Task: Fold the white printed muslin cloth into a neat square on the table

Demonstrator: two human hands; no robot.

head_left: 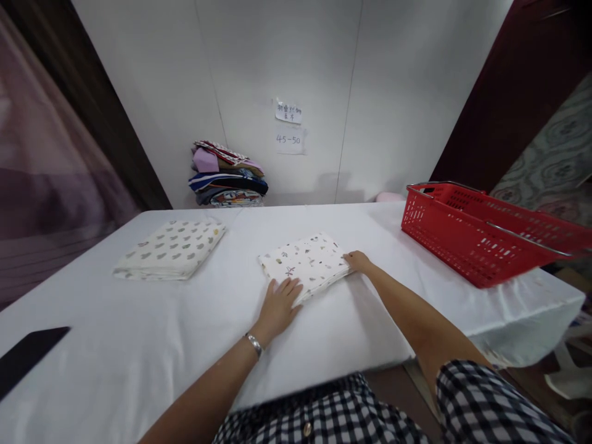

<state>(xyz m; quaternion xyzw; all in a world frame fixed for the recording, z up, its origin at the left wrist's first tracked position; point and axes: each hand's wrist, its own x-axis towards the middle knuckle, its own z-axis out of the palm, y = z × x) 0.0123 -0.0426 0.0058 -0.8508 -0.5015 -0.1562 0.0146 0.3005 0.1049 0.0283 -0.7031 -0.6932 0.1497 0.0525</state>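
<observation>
A folded white cloth [308, 262] with small scattered prints lies flat on the white-covered table [194, 333] in front of me. My left hand [277, 306], with a silver bracelet at the wrist, rests on its near left corner, fingers spread. At the cloth's right edge, my right hand [358, 261] has its fingers over the top; the thumb side is hidden, though the hand appears to grip that edge. Another folded white cloth [171, 250], patterned with grey-green motifs, lies farther left, apart from both hands.
On the right of the table stands a red perforated basket [462, 234] with metal handles. A pile of folded fabrics [226, 176] sits beyond the back edge, against the wall. A black flat object [32, 354] lies at the left edge. Paper notes [290, 126] hang on the wall.
</observation>
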